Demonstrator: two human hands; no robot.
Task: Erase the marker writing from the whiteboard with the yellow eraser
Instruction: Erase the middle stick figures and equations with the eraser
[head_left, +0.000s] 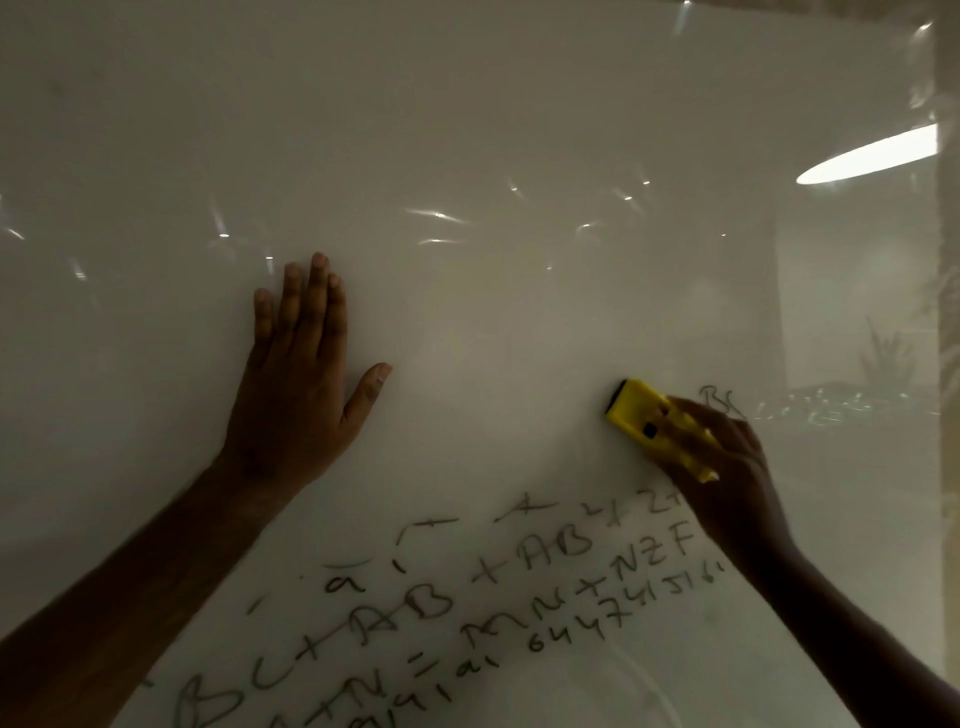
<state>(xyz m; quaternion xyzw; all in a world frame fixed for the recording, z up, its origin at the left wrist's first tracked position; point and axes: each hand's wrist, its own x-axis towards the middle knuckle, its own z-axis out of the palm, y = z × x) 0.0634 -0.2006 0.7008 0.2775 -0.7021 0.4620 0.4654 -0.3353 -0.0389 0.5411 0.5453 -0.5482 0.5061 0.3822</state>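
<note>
**Eraser on the board, writing below**

My right hand (727, 467) grips the eraser (644, 421) against the whiteboard (467, 130), fingers hiding its lower end. My left hand (298, 374) lies flat, fingers straight. The writing (467, 608) is blurred, cut off at the bottom edge.

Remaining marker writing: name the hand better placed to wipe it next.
Right. The right hand already grips the yellow eraser against the whiteboard, just above the writing. The left hand lies flat on the board, fingers straight, holding nothing.
</note>
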